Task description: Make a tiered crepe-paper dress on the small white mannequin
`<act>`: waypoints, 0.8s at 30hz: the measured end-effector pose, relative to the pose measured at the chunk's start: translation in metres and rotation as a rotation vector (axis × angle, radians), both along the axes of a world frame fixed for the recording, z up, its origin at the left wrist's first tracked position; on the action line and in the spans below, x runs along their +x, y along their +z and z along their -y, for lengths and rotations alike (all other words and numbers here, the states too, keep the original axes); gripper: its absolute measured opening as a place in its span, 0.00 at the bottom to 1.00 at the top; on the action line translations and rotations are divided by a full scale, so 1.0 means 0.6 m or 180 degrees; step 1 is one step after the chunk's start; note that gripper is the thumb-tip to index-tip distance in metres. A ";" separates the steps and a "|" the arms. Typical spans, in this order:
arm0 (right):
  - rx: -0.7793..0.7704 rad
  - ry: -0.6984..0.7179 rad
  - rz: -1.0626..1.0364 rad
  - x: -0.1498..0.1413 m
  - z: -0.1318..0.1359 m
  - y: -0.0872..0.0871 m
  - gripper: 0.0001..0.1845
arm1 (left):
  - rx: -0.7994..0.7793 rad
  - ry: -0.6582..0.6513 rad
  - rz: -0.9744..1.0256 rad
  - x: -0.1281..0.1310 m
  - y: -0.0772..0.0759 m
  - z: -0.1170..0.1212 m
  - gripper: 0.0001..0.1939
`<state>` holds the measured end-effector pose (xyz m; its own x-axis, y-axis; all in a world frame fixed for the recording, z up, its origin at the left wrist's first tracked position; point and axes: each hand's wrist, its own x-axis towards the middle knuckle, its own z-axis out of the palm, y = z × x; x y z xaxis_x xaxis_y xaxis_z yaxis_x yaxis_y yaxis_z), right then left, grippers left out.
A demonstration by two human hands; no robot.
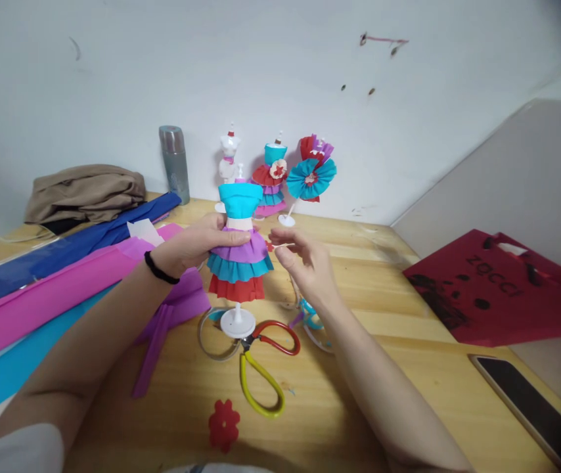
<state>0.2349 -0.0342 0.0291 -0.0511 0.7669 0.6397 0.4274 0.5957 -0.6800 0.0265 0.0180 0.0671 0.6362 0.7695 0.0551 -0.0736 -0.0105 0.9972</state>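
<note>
Centrally, the small dress form (241, 203) stands upright, its waist pinched between the left hand's (211, 242) thumb and fingers. At its three o'clock, the right hand (305, 263) curls its fingers towards the thumb; whether they grip the thin pale strand (283, 246), I cannot tell. Scissors (262, 383) lie at five o'clock, purple paper (182, 299) at eight, a red paper flower (224, 426) at six.

Single head-worn camera is looking forward and down across the wooden table (369, 394) toward the white wall (261, 72), taking in both forearms at close range; the right edge is darkening, apparently from lens vignetting.
</note>
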 end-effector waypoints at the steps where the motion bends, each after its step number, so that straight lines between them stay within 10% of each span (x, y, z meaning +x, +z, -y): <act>1: -0.0192 0.0039 -0.0050 -0.004 -0.001 -0.002 0.19 | 0.0044 0.0009 -0.0008 0.002 0.001 0.003 0.21; 12: -0.0701 0.0128 -0.0732 -0.014 0.012 0.020 0.12 | 0.1086 0.0251 -0.0377 0.008 0.009 0.021 0.20; 24: -0.0095 -0.0092 -0.0114 -0.016 0.013 0.013 0.10 | 0.1231 0.0277 -0.0347 0.007 0.006 0.017 0.18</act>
<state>0.2254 -0.0418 0.0366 -0.0063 0.7865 0.6175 0.4192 0.5627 -0.7125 0.0309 0.0076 0.0709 0.5878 0.7565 0.2867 0.0499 -0.3876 0.9205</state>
